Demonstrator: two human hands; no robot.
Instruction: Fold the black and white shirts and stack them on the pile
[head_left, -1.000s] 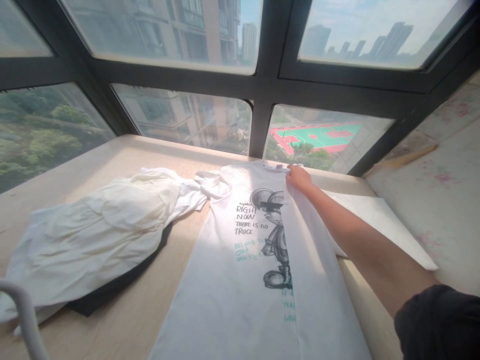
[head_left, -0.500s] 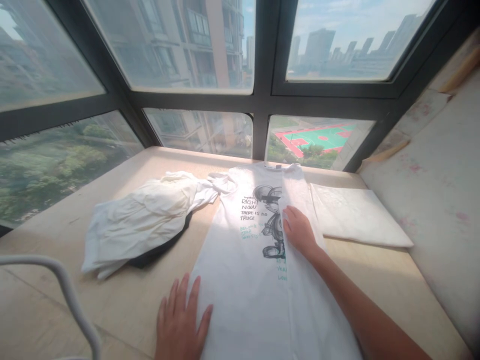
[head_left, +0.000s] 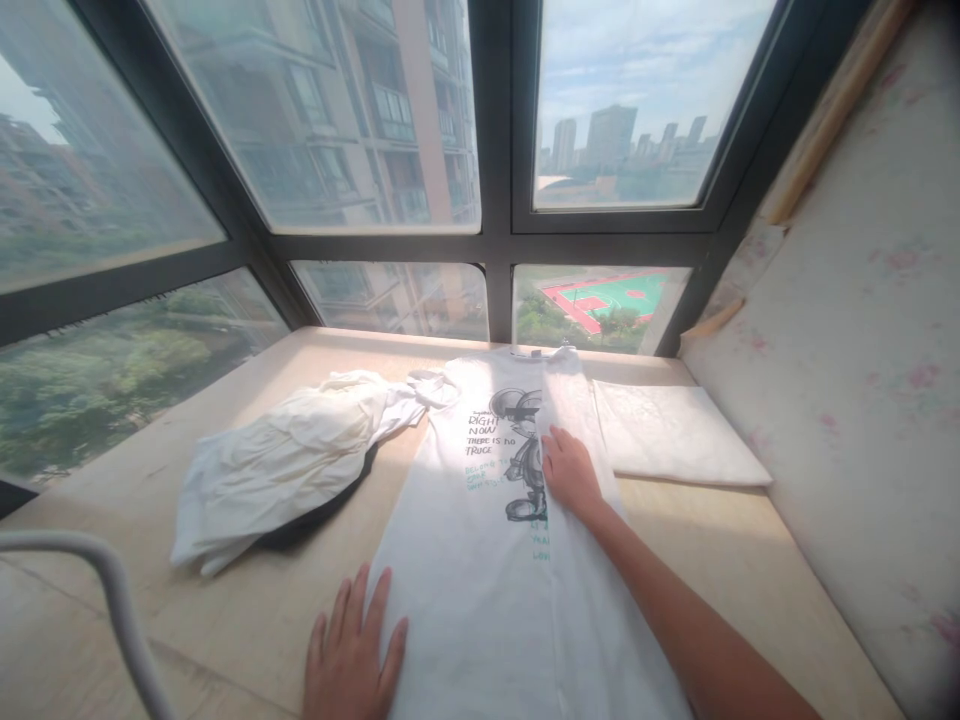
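Note:
A white T-shirt point(head_left: 457, 570) with black and green print lies flat, its collar toward the window. Its right side is folded inward over part of the printed figure. My right hand point(head_left: 571, 472) rests on this folded strip, fingers lying flat on the cloth. At the shirt's lower left edge, my left hand point(head_left: 354, 645) lies palm down with its fingers spread, the thumb on the cloth. Neither hand grips anything.
Crumpled cream and white clothing point(head_left: 285, 460) with a dark piece under it lies at left. A folded white cloth point(head_left: 675, 432) lies at right by the flowered wall point(head_left: 847, 400). A grey curved tube point(head_left: 120, 600) stands at lower left. Windows rise behind the wooden surface point(head_left: 247, 630).
The view has tilted up and shifted, so everything sits a little lower and the right side further left. Both hands keep nearly the same places on the shirt.

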